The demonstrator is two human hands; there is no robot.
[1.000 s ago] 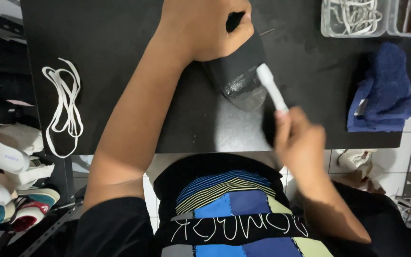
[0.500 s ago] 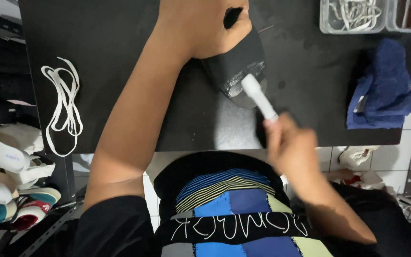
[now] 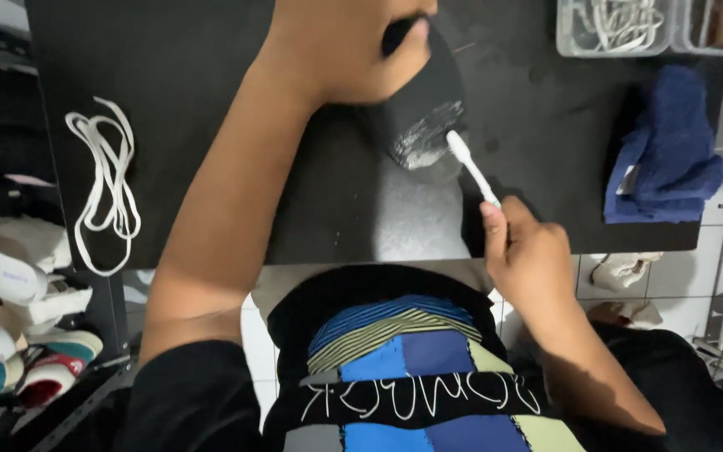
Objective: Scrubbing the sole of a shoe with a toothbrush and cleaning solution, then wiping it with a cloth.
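**Brush head on foamy end of black shoe, both hands clamped**

Left hand (image 3: 345,46) is closed over the top of a black shoe (image 3: 424,109), pinning it to the black worktop (image 3: 211,125). Fingers wrap the upper part; the thumb side is partly tucked into the shoe's opening. The shoe sits at the far middle of the worktop, its near end pointing toward the person and coated in grey-white foam.

Right hand (image 3: 529,259) is closed around the handle of a white brush (image 3: 470,167), toothbrush-like in shape. The brush runs diagonally up and left from the fist; its head touches the foamy end of the shoe. The hand itself hangs at the near edge of the worktop, clear of the shoe.

A wet, pale smear lies on the worktop just below the shoe.

Around it:
- white laces (image 3: 102,184), loosely looped, on the worktop's left part, well apart from the shoe
- crumpled blue towel (image 3: 663,159) on the right side
- clear plastic bin (image 3: 617,25) at the far right corner, with more white laces inside; a second bin next to it, contents unclear
- several light-coloured shoes (image 3: 10,285) stacked on a rack left of the worktop
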